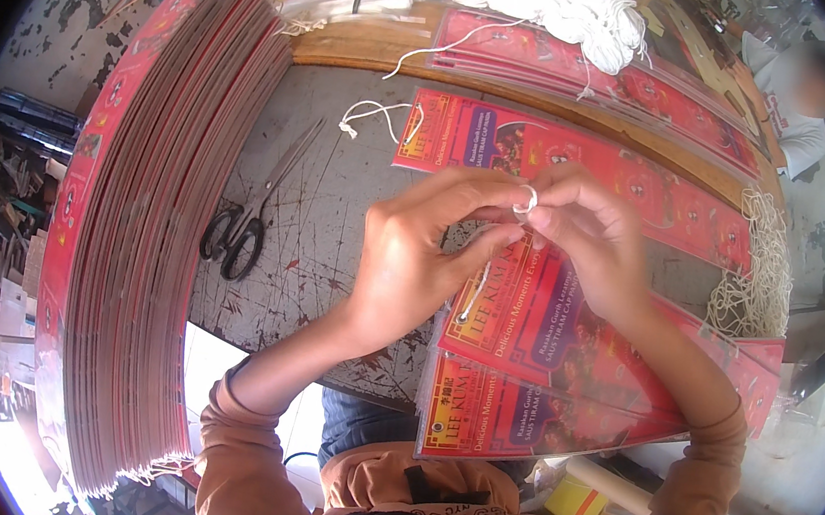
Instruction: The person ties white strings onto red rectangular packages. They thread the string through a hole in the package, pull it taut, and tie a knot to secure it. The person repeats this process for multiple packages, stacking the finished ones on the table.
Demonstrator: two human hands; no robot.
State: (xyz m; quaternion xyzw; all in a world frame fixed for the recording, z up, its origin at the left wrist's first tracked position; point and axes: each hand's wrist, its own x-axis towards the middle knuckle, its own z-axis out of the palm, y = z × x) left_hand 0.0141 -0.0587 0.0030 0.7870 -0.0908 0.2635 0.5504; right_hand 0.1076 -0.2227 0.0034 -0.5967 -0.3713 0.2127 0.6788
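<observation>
Left hand point(407, 257) and right hand point(591, 231), fingertips pinching 1 small loop of white cord point(532, 201) between them. The cord's red printed card point(564, 344) lies beneath the 2 hands; black-handled scissors point(241, 234), left of the left hand.

Plenty of readable print here — the red card at the back point(583, 170) and the two nearer red cards point(576, 325) have dark letters on yellow, yellow letters on red, pale ones on blue. Brown sweatshirt point(489, 487) has dark lettering too — mostly capitals.
</observation>
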